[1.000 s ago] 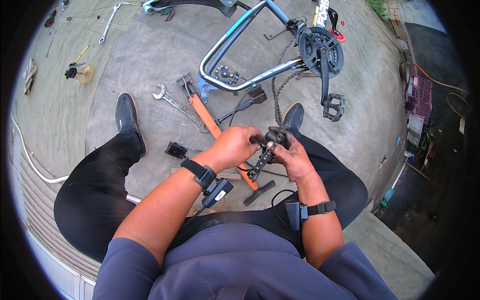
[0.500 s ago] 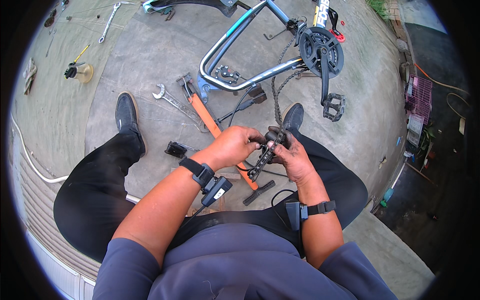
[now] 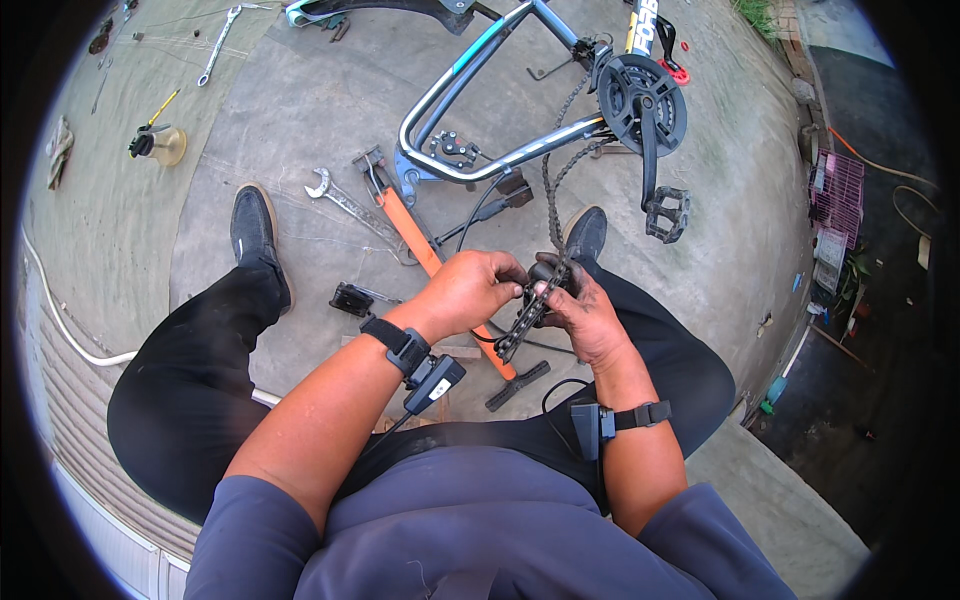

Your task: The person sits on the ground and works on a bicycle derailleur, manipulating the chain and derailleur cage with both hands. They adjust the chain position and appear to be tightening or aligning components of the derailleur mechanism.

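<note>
Between my hands is a black rear derailleur (image 3: 520, 330) with a bicycle chain (image 3: 554, 215) running through it. My right hand (image 3: 588, 318) is closed around the derailleur's body, its thumb pressing on the near side. From the left, my left hand (image 3: 478, 290) pinches at the derailleur's edge with thumb and fingertips; the small part between them is too hidden to name. Upward, the chain leads to the crankset (image 3: 643, 105) of a bicycle frame (image 3: 500, 163) lying on the ground. A black cable (image 3: 488, 339) curves out beside the derailleur.
An orange hand pump (image 3: 412, 233) and a large wrench (image 3: 350, 206) lie between my feet, with a black pedal-like part (image 3: 352, 299) nearby. Farther left are a combination wrench (image 3: 218, 45) and an oil can (image 3: 165, 147). A pink wire cage (image 3: 838, 198) stands at right.
</note>
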`<act>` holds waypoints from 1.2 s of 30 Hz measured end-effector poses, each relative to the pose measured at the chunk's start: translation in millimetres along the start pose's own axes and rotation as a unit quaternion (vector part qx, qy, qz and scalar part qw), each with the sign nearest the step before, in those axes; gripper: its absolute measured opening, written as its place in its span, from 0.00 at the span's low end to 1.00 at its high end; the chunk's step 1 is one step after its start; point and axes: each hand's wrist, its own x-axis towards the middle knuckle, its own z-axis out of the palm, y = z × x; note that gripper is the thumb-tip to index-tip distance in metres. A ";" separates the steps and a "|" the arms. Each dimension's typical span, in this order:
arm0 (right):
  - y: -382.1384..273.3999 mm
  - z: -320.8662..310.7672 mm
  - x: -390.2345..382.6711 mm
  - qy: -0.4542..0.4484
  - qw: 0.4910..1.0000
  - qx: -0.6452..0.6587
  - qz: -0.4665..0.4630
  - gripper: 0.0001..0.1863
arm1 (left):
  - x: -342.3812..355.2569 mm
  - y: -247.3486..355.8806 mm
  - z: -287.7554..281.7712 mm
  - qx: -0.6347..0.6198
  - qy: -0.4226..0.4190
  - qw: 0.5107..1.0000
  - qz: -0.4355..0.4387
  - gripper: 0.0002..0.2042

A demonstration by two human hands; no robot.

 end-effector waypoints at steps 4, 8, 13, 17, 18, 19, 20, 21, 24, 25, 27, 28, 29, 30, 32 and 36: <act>-0.1 0.2 0.2 0.002 1.000 -0.011 0.000 0.30 | 0.1 -2.4 1.3 -0.007 0.002 1.000 0.004 0.09; 0.9 -1.3 0.7 0.001 1.000 -0.014 0.002 0.31 | -0.1 -3.8 2.6 -0.021 0.003 1.000 -0.002 0.09; 4.6 -6.3 2.5 0.001 1.000 0.002 0.012 0.32 | -1.3 -5.8 4.4 -0.058 0.004 0.998 -0.015 0.10; 4.6 -4.3 2.5 -0.009 1.000 0.003 0.008 0.30 | 0.1 -17.9 12.3 -0.166 0.002 0.985 -0.044 0.10; 5.3 -4.8 2.5 -0.009 1.000 0.007 0.007 0.30 | -0.1 -16.0 11.5 -0.168 -0.002 0.984 -0.063 0.10; 6.2 -5.4 2.6 -0.010 1.000 0.011 0.007 0.29 | -0.5 -14.3 10.6 -0.169 -0.005 0.982 -0.083 0.10; 6.5 -5.6 2.8 -0.011 1.000 0.015 0.007 0.29 | -1.3 -10.6 9.0 -0.170 -0.008 0.980 -0.102 0.10; 6.0 -5.3 2.6 -0.009 1.000 0.012 0.007 0.29 | -1.2 -11.0 9.3 -0.176 -0.008 0.979 -0.103 0.10; 4.8 -4.5 2.2 -0.006 1.000 0.007 0.007 0.29 | -1.8 -12.2 9.8 -0.189 -0.011 0.976 -0.105 0.10; 5.6 -5.2 2.7 -0.008 1.000 0.008 0.005 0.29 | -2.3 -12.4 9.8 -0.190 -0.014 0.976 -0.106 0.10; 6.1 -5.5 2.7 -0.009 1.000 0.009 0.006 0.29 | -3.1 -12.7 10.4 -0.189 -0.015 0.976 -0.107 0.10; 5.9 -5.4 2.5 -0.009 1.000 0.010 0.008 0.29 | -3.2 -12.7 11.0 -0.188 -0.014 0.976 -0.106 0.10; 5.6 -5.2 2.6 -0.008 1.000 0.010 0.010 0.29 | -3.4 -12.1 11.4 -0.187 -0.013 0.977 -0.105 0.10; 5.3 -4.8 2.7 -0.007 1.000 0.010 0.010 0.29 | -3.8 -11.5 12.0 -0.195 -0.006 0.976 -0.101 0.10; 4.4 -3.7 2.5 -0.004 1.000 0.008 0.010 0.29 | -4.5 -10.4 12.9 -0.210 0.008 0.973 -0.092 0.10; 3.4 -3.1 2.3 -0.008 1.000 0.008 0.008 0.29 | -2.2 -17.2 14.6 -0.173 0.008 0.981 -0.090 0.10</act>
